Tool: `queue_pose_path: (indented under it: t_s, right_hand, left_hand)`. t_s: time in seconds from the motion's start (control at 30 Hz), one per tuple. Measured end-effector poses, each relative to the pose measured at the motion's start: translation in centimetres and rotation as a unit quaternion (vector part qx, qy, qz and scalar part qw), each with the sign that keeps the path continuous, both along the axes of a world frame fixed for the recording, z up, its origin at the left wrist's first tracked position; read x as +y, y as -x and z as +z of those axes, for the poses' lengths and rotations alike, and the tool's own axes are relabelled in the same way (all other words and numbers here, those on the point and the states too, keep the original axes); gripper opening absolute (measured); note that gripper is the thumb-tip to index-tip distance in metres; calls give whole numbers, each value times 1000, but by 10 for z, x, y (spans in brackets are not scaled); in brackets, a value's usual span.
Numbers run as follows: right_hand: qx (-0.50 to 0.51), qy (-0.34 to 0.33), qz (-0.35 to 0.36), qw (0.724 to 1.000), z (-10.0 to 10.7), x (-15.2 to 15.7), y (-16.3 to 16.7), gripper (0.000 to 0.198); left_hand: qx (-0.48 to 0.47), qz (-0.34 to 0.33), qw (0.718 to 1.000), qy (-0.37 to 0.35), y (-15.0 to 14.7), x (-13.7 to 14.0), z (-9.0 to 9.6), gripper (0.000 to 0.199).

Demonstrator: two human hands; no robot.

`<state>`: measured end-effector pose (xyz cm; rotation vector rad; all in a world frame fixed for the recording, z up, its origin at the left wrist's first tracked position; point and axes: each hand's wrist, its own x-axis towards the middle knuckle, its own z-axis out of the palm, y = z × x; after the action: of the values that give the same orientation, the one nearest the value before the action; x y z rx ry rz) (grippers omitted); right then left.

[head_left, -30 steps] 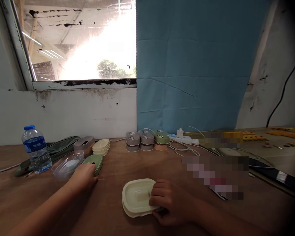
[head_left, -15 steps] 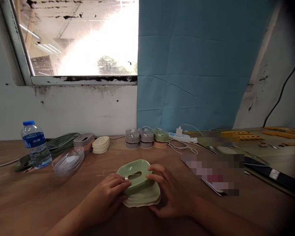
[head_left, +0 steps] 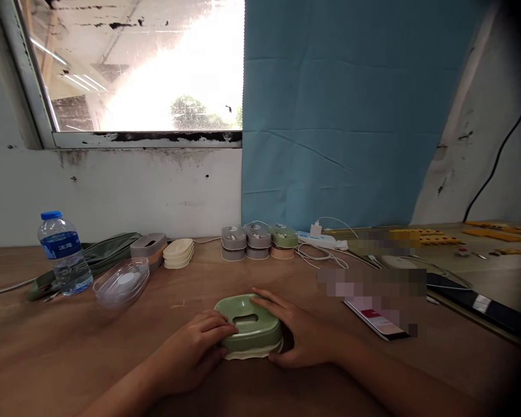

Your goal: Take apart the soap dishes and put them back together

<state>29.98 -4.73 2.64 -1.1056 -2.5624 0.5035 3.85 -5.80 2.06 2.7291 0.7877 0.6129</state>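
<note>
A green plastic box cover (head_left: 255, 339), oval with a slot in its top, sits over a cream base (head_left: 254, 353) on the table in front of me. Its slotted top faces up, and only the wavy cream rim of the base shows below. On the left side my left hand (head_left: 195, 347) grips the cover, fingers on the top edge and thumb low near the rim. My right hand (head_left: 301, 333) wraps the right side, with its fingers over the back edge and its thumb at the base's front corner.
Behind stand stacked grey and green boxes (head_left: 259, 240), cream trays (head_left: 178, 253), a grey slotted box (head_left: 148, 249) and clear plastic lids (head_left: 124, 282). A water bottle (head_left: 65, 252) is at left. On the right lie a phone (head_left: 380, 320), cables and a power strip (head_left: 316, 240).
The green cover has come down from a tilt onto the cream base and now lies level over it. Both hands have moved with it, slightly right and down.
</note>
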Motion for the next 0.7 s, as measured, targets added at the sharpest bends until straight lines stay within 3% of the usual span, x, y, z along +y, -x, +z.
queue_pose_path:
  t_s: [0.7]
  right_hand:
    - [-33, -2, 17, 999, 3, 0, -1, 80]
  left_hand:
    - [29, -4, 999, -31, 2, -2, 6, 38]
